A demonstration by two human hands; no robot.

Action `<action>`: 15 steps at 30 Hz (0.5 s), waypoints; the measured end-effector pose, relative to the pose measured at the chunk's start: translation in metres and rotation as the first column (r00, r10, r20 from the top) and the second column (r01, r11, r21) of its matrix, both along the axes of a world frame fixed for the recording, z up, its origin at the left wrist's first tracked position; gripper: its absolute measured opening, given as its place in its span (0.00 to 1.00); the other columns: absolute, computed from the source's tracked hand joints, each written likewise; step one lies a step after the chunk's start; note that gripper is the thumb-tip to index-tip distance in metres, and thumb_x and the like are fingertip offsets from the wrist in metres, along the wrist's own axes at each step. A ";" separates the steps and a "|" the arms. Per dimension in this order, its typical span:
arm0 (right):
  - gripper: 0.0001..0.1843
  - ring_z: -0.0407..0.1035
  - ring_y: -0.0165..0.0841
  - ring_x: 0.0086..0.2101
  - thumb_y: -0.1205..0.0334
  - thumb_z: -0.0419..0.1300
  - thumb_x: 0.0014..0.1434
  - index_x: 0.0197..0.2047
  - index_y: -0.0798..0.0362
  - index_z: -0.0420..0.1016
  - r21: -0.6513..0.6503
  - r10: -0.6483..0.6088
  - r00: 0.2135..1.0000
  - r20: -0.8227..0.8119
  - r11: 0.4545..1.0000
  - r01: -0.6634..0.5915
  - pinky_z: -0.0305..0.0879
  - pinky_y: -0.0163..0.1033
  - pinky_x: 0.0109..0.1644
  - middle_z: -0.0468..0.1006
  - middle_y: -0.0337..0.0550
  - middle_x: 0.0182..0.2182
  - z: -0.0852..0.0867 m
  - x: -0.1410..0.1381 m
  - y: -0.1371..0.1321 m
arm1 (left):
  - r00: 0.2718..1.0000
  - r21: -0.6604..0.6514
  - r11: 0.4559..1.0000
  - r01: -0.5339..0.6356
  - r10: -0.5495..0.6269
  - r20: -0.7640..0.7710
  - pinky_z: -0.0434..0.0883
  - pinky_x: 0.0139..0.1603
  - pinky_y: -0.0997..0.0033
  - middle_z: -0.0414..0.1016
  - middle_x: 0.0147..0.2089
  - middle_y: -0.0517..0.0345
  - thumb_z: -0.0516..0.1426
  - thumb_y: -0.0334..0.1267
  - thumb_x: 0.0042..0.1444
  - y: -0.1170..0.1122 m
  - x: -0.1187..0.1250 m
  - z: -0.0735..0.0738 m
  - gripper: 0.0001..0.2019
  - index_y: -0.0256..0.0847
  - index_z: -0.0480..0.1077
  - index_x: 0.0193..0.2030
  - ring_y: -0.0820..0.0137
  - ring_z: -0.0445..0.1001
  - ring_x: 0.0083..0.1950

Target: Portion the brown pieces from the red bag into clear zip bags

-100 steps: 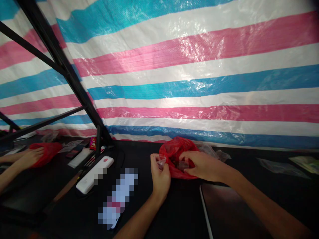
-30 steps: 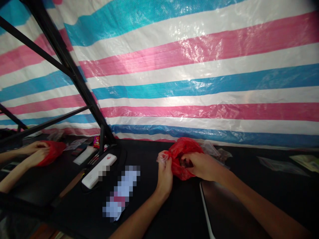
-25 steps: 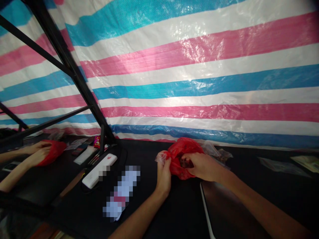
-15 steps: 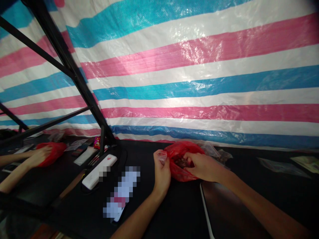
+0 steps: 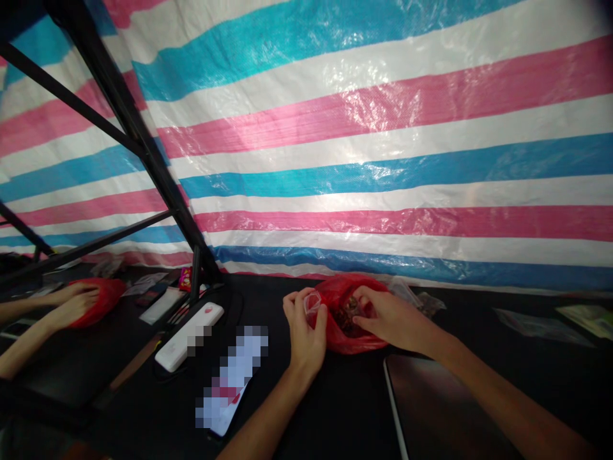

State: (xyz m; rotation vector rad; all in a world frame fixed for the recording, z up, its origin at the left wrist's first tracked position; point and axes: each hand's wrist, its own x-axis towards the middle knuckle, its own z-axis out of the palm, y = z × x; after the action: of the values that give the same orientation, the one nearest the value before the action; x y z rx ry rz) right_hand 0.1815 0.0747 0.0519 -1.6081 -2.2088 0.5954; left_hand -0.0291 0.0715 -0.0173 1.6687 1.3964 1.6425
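Note:
A small clear plastic bag with its mouth spread open is held between the thumb and fingers of my left hand. Beside it lies a red plastic bag, opened wide, with many small brown pieces inside. My right hand reaches into the red bag from the right. Its thumb and fingers curl at the brown pieces in a loose pinch, and what is between the fingertips is too small to name.
A silver-edged laptop lies under my right forearm. To the left are a phone and a white power strip. Clear packets lie behind the red bag. Farther left, another person's hands are at another red bag beyond a black metal frame.
My left hand's fingers have spread, and the small bag's mouth is wider. My right hand has shifted slightly inside the red bag. The other person's second hand now shows at their bag.

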 end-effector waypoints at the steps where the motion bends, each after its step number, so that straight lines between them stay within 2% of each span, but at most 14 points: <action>1: 0.10 0.77 0.39 0.38 0.58 0.63 0.62 0.46 0.49 0.75 0.010 0.004 1.000 -0.019 1.000 -0.004 0.66 0.38 0.40 0.84 0.43 0.39 0.004 0.001 -0.001 | 0.999 0.015 1.000 -0.008 0.008 -0.050 0.67 0.64 0.51 0.64 0.53 0.51 0.58 0.42 0.66 0.000 -0.001 0.001 0.13 0.47 0.73 0.56 0.58 0.68 0.58; 6: 0.12 0.76 0.37 0.34 0.57 0.61 0.63 0.49 0.48 0.76 0.055 0.094 0.987 -0.130 0.995 -0.088 0.67 0.37 0.38 0.83 0.40 0.36 0.025 0.003 -0.009 | 0.964 0.103 0.993 -0.051 0.075 -0.255 0.68 0.61 0.52 0.68 0.53 0.50 0.57 0.38 0.67 -0.001 0.000 0.003 0.12 0.47 0.73 0.55 0.58 0.67 0.58; 11: 0.13 0.75 0.35 0.33 0.57 0.62 0.63 0.51 0.46 0.77 0.062 0.164 0.968 -0.193 0.986 -0.154 0.67 0.37 0.38 0.83 0.38 0.36 0.039 -0.003 -0.021 | 0.943 0.119 0.992 0.040 0.002 -0.333 0.69 0.55 0.58 0.76 0.50 0.54 0.59 0.34 0.66 -0.003 0.000 0.004 0.11 0.46 0.72 0.54 0.60 0.71 0.53; 15: 0.11 0.74 0.35 0.34 0.58 0.62 0.63 0.49 0.47 0.77 0.073 0.171 0.968 -0.184 0.984 -0.160 0.66 0.38 0.40 0.83 0.39 0.38 0.042 -0.011 -0.026 | 0.932 0.091 0.995 0.047 -0.011 -0.361 0.70 0.51 0.60 0.77 0.48 0.54 0.60 0.32 0.64 -0.005 0.000 0.002 0.12 0.46 0.73 0.53 0.60 0.72 0.50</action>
State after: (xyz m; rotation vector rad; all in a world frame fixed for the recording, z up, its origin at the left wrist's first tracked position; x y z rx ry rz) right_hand 0.1709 0.0485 0.0934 -1.2893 -2.2090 0.6938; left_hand -0.0296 0.0660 -0.0150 2.1221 1.4624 1.4592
